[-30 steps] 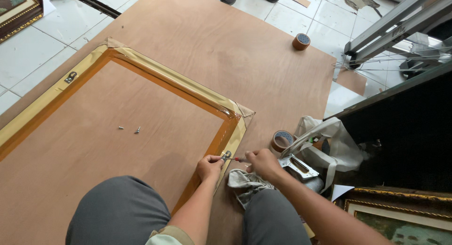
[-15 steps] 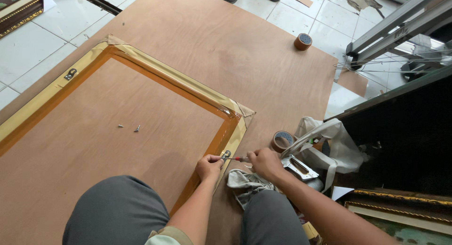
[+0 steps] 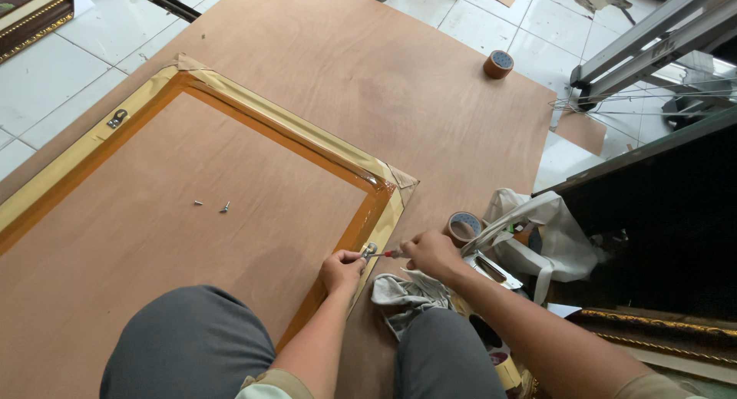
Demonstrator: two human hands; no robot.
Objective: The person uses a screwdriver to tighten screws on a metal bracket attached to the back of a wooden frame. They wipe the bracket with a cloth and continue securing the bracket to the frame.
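Kneeling over the back of a large picture frame [image 3: 276, 126] laid face down on a plywood sheet [image 3: 399, 69] on the tiled floor. Left hand [image 3: 342, 268] pinching a small metal hanger plate [image 3: 369, 250] against the frame's right-hand rail, at about 4 o'clock from the frame's centre; right hand [image 3: 431, 253] closed around a red-handled screwdriver [image 3: 388, 254], tip at the plate. Grip of both hands shut, each on its own item. Matching hanger [image 3: 117, 119] already seated on the opposite rail, at 10 o'clock. Two loose screws [image 3: 212, 206] lying unused on the backing board. Brown tape along the rails apparently finished; tape roll [image 3: 464, 226] parked at 3 o'clock of the right hand, another roll [image 3: 498, 64] far off at 1 o'clock. By the look of it, second hanger fixing under way, well past halfway.
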